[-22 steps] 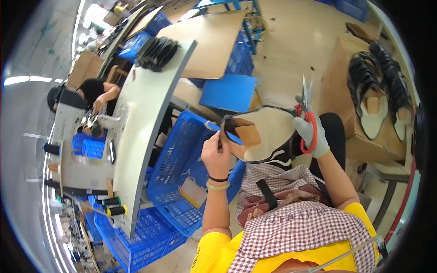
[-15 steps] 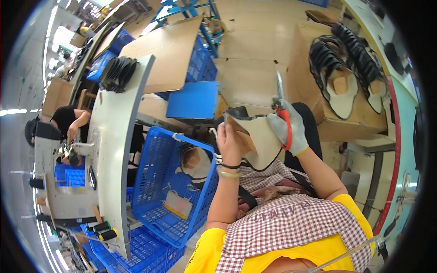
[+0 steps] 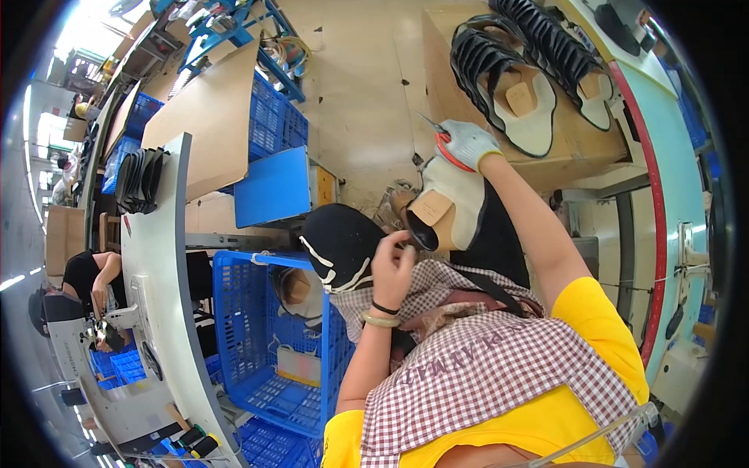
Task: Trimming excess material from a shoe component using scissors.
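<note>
My gloved right hand (image 3: 473, 145) is closed around red-handled scissors (image 3: 456, 153), their blade pointing up and left. Below it a cream shoe upper (image 3: 466, 207) with black edging and a tan patch (image 3: 431, 209) lies over my lap, its top at the glove. My bare left hand (image 3: 392, 269), a bracelet at the wrist, has its fingers curled at the upper's dark lower edge; what they pinch, if anything, is hidden. White cords (image 3: 343, 281) lie across my black-clad knee (image 3: 343, 238), left of that hand.
A blue crate (image 3: 226, 343) with another upper (image 3: 298, 292) inside stands at my left, beside a white table (image 3: 160, 234). Stacked black-edged uppers (image 3: 532, 109) sit on a cardboard box (image 3: 573, 162) at the far right. Another person (image 3: 90, 277) works at a machine across the table.
The view has swung, shifting the surroundings leftward. My right hand has moved up and left with the scissors, their blade tilting left. The upper has turned, and my left hand sits lower on it.
</note>
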The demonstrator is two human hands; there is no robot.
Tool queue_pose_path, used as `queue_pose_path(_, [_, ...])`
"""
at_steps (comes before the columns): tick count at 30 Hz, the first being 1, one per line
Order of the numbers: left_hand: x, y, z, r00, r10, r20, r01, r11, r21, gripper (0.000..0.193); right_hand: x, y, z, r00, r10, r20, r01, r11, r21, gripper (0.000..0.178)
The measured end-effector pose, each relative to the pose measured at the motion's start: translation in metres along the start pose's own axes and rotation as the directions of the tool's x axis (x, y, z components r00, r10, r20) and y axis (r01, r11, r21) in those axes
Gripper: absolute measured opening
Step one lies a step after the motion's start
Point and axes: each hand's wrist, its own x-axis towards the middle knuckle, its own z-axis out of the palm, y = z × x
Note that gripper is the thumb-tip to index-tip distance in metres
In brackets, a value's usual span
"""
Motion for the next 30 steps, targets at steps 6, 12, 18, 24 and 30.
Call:
queue_pose_path(6, [0.003,-0.028,0.038,0.954,0.141,0.265,-0.199,0.958,0.205,0.022,0.003,-0.031,-0.005,1.000,-0.001,-0.011,0.002,0.994,0.108,0.038])
queue_pose_path(12, [0.010,-0.003,0.031,0.963,-0.203,0.177,0.237,0.950,-0.202,0.023,-0.010,0.005,0.008,0.679,0.148,-0.719,0.246,0.877,0.413,0.051])
queue_pose_path(18, [0.013,0.007,0.024,0.909,-0.410,0.080,0.417,0.878,-0.235,0.026,-0.104,-0.027,-0.029,0.973,0.188,0.135,-0.225,0.626,0.746,0.055])
queue_pose_path(24, [0.013,0.049,0.033,0.849,0.506,-0.150,-0.315,0.714,0.626,0.021,-0.184,0.002,-0.031,0.899,-0.099,0.427,-0.369,0.355,0.859,0.069])
queue_pose_path(30, [0.023,0.036,0.025,0.782,0.593,0.192,-0.549,0.509,0.664,0.018,-0.209,0.029,-0.007,0.743,-0.390,0.544,-0.581,0.026,0.813,0.074])
